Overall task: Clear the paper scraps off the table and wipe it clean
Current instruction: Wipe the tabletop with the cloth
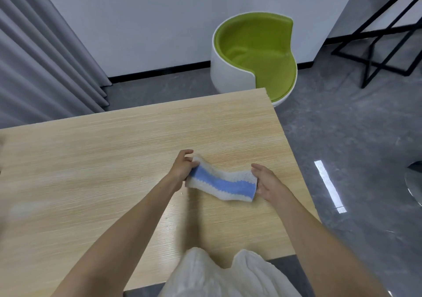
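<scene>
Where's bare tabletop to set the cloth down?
Bare: table left of the left hand; far strip toward the green chair. Crowded: toward the right edge, where left hand and right hand hold the cloth.

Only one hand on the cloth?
No, the left hand grips one end of the blue-striped cloth and the right hand holds the other.

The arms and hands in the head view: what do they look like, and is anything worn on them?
Both are bare as far as the frame shows: no sleeve on the left arm or the right arm. The left hand and the right hand wear no gloves; no watch or bracelet shows at either wrist. A loose white garment shows at the lower edge.
</scene>
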Available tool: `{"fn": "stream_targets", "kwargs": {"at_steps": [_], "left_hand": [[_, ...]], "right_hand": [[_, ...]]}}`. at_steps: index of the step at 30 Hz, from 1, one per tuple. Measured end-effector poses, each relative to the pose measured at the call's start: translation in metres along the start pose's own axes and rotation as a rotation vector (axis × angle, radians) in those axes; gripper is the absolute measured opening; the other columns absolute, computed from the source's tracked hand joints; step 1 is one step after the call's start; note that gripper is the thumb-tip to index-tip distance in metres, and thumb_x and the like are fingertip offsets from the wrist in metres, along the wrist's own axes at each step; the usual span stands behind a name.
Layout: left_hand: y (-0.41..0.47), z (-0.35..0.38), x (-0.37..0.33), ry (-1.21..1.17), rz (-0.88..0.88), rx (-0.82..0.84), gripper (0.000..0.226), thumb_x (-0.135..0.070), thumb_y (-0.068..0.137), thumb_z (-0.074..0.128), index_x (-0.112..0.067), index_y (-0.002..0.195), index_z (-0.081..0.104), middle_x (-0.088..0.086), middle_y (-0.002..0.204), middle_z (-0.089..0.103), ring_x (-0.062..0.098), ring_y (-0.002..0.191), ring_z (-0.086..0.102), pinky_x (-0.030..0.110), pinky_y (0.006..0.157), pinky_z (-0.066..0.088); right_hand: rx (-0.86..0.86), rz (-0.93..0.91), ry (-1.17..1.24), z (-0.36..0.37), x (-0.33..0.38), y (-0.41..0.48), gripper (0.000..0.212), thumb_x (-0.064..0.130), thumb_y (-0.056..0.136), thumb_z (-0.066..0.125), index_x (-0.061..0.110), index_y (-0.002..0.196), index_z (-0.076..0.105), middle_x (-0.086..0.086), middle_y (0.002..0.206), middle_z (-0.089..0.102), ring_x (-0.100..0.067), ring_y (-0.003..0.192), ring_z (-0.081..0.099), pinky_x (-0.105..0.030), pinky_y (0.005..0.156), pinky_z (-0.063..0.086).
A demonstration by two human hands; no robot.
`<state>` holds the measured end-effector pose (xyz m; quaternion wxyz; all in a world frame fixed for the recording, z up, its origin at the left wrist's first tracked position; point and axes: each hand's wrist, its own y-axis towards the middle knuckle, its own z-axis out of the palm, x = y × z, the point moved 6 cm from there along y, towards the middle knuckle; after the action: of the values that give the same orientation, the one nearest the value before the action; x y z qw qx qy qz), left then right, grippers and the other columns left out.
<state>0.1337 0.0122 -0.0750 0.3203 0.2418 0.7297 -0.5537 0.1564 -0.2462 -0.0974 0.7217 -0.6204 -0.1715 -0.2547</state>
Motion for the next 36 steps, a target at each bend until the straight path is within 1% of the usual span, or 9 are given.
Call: {"fn": "stream_targets", "kwargs": {"at_steps": [5,9,11,14,17,22,26,31,36], "left_hand": [[-0.034,0.035,-0.036,0.199,0.272,0.089,0.046,-0.005,0.093,0.046,-0.023,0.135,0.039,0.003,0.117,0.055,0.017,0.09,0.056,0.027,0.065,0.046],[-0.071,0.096,-0.043,0.376,0.358,0.362,0.054,0.0,0.094,0.038,-0.024,0.142,0.029,0.005,0.127,0.054,0.024,0.091,0.061,0.028,0.057,0.05],[-0.079,0.1,-0.042,0.232,0.296,0.374,0.058,0.004,0.091,0.036,-0.024,0.141,0.027,0.009,0.122,0.058,0.022,0.08,0.065,0.024,0.049,0.049],[-0.075,0.057,-0.044,-0.126,0.206,0.086,0.049,0.007,0.09,0.037,-0.018,0.133,0.032,0.016,0.103,0.06,0.018,0.055,0.061,0.026,0.042,0.047],[-0.061,0.024,-0.029,-0.015,0.097,-0.019,0.037,-0.01,0.095,0.049,-0.009,0.131,0.039,0.007,0.1,0.057,0.016,0.07,0.059,0.031,0.056,0.048],[-0.066,0.048,0.008,0.019,-0.142,0.43,0.054,-0.064,0.086,0.049,-0.022,0.119,0.058,-0.008,0.118,0.062,0.011,0.112,0.053,0.038,0.101,0.029],[-0.063,0.051,0.005,-0.165,-0.035,0.332,0.031,-0.036,0.085,0.066,-0.014,0.107,0.066,-0.004,0.098,0.07,0.012,0.094,0.06,0.029,0.087,0.036],[-0.057,0.038,-0.01,0.017,0.142,0.181,0.033,-0.017,0.084,0.071,-0.008,0.114,0.061,0.005,0.109,0.065,0.013,0.095,0.06,0.016,0.071,0.044],[-0.056,0.036,-0.026,0.193,0.266,0.207,0.038,-0.006,0.086,0.065,-0.019,0.121,0.055,-0.002,0.088,0.06,0.008,0.074,0.056,0.014,0.061,0.045]], "right_hand": [[0.107,0.013,0.027,0.021,0.001,-0.015,0.034,0.032,0.1,0.044,0.013,0.128,0.047,-0.014,0.118,0.062,-0.026,0.101,0.062,-0.038,0.071,0.053],[0.227,0.011,0.053,0.046,0.002,-0.027,0.043,0.051,0.095,0.044,0.014,0.114,0.055,-0.017,0.109,0.067,-0.027,0.095,0.066,-0.039,0.075,0.054],[0.219,-0.038,0.095,0.05,0.002,-0.028,0.045,0.037,0.096,0.051,0.011,0.131,0.046,-0.02,0.109,0.065,-0.029,0.087,0.067,-0.039,0.07,0.055],[0.122,-0.101,0.186,0.041,0.005,-0.026,0.04,-0.001,0.097,0.043,0.007,0.136,0.039,-0.018,0.111,0.057,-0.027,0.088,0.061,-0.038,0.072,0.051],[0.163,-0.131,0.171,0.042,0.01,-0.031,0.044,-0.01,0.095,0.037,0.007,0.136,0.042,-0.017,0.123,0.053,-0.025,0.094,0.059,-0.033,0.068,0.055],[0.274,-0.149,0.158,0.058,0.022,-0.045,0.042,-0.005,0.096,0.041,0.012,0.134,0.045,-0.017,0.125,0.054,-0.025,0.1,0.06,-0.028,0.068,0.059],[0.16,-0.151,-0.006,0.053,0.024,-0.04,0.049,-0.006,0.095,0.045,0.014,0.14,0.04,-0.02,0.136,0.046,-0.027,0.101,0.06,-0.031,0.071,0.058],[0.129,-0.09,-0.11,0.053,0.015,-0.037,0.095,-0.008,0.083,0.064,0.031,0.15,0.008,-0.019,0.139,0.041,-0.025,0.099,0.06,-0.036,0.076,0.054],[0.135,-0.269,-0.563,0.067,0.021,-0.039,0.072,0.0,0.071,0.079,0.017,0.134,0.048,-0.006,0.141,0.038,-0.021,0.117,0.047,-0.031,0.09,0.046]]}}
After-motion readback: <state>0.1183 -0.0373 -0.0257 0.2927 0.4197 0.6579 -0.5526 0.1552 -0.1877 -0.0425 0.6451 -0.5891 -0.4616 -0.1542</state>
